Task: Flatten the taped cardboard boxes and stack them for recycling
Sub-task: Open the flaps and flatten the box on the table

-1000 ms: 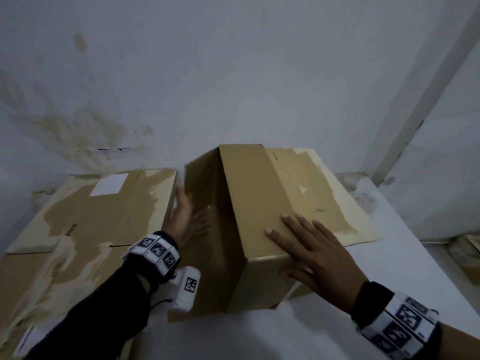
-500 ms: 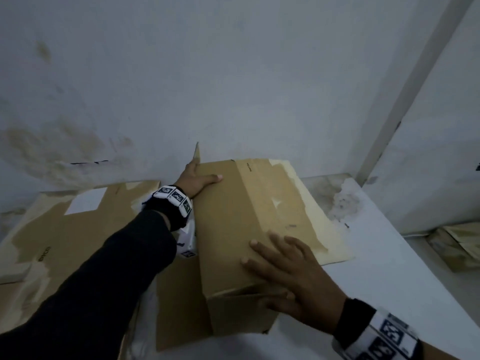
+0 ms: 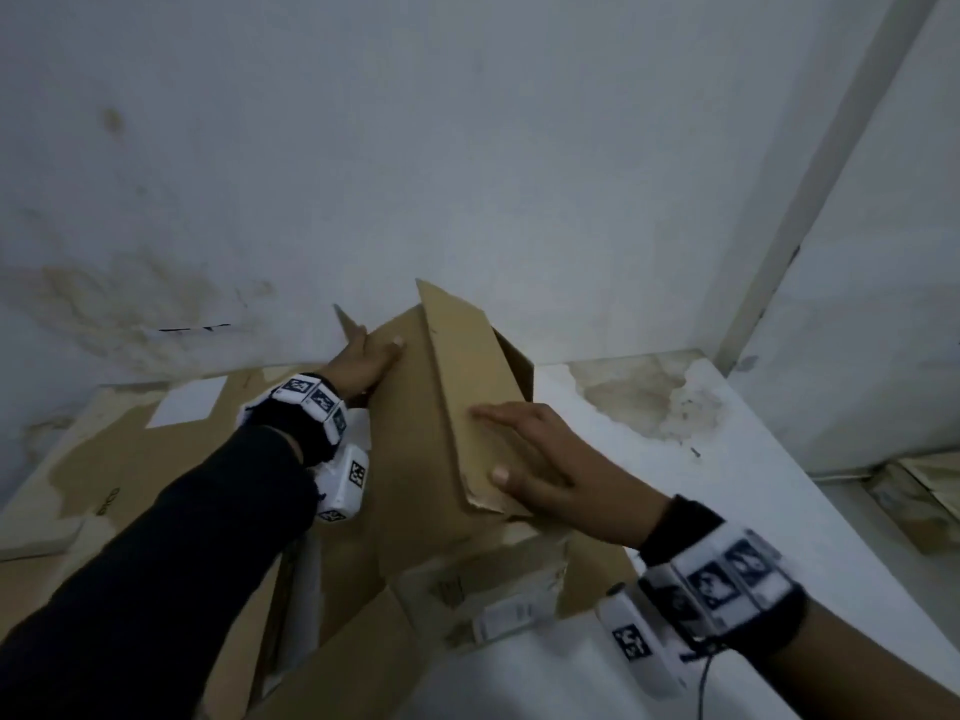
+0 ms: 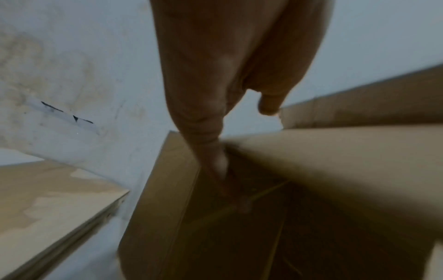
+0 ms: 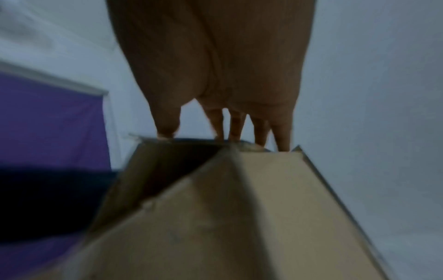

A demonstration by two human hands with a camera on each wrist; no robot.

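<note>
Our left hand grips the brown cardboard box at its far edge; our right hand presses its raised flap, fingers straight, slightly spread.

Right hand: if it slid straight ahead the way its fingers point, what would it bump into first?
The right hand lies flat on the raised flap of the cardboard box, fingers aimed up-left. It would probably first meet the left hand gripping the box's far edge, though depth is unclear.
</note>
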